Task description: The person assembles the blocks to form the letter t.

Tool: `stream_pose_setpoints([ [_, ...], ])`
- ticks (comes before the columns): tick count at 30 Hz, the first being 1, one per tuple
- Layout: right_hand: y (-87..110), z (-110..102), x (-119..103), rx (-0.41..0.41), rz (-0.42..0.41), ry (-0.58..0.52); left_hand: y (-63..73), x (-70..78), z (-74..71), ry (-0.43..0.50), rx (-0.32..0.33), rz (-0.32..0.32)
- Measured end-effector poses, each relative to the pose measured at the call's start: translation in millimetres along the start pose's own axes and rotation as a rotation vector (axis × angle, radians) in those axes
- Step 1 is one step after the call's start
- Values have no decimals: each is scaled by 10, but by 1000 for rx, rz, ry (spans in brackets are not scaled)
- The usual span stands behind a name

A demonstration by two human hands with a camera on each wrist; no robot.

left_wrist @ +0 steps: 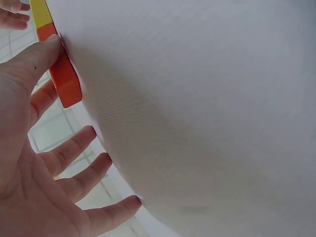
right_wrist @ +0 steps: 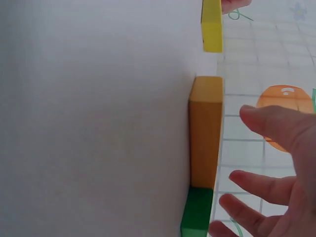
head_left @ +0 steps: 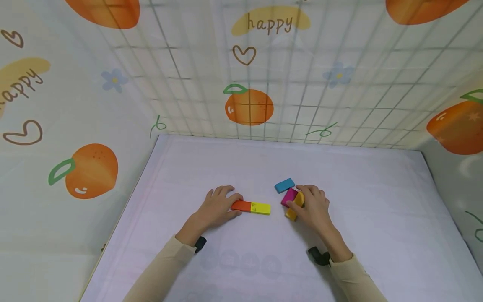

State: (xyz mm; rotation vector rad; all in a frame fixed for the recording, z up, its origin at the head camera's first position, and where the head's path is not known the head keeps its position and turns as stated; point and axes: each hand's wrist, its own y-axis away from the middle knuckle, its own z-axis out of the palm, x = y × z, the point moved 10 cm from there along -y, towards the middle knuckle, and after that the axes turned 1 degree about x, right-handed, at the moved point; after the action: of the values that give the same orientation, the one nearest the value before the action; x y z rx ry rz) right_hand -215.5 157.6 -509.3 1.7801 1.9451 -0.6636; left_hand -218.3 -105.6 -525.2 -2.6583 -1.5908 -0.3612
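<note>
Red block [head_left: 240, 206] pinched by left hand [head_left: 215, 207] on tabletop [head_left: 377, 201], end set against yellow block [head_left: 260, 208]. Right hand [head_left: 315, 209] left unclenched, fingers parted, nothing grasped, poised near orange block [right_wrist: 205, 138], magenta block [head_left: 288, 197].

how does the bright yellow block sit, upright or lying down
Lying down: the bright yellow block runs lengthwise along the tabletop, its end against the red block.

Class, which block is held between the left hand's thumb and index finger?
The red-orange block, end to end with the bright yellow block; it is the only one gripped by the left hand.
</note>
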Motion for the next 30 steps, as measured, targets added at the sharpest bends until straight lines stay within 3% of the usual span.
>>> stream_pose_setpoints([
  [7, -30, 40, 22, -9, 28, 11, -7, -13, 13, 10, -13, -9],
  [14, -74, 131, 64, -76, 65, 52, -6, -18, 16, 18, -9, -7],
  [30, -120, 213, 77, -111, 75, 83, -9, -24, 27, 7, 4, 4],
])
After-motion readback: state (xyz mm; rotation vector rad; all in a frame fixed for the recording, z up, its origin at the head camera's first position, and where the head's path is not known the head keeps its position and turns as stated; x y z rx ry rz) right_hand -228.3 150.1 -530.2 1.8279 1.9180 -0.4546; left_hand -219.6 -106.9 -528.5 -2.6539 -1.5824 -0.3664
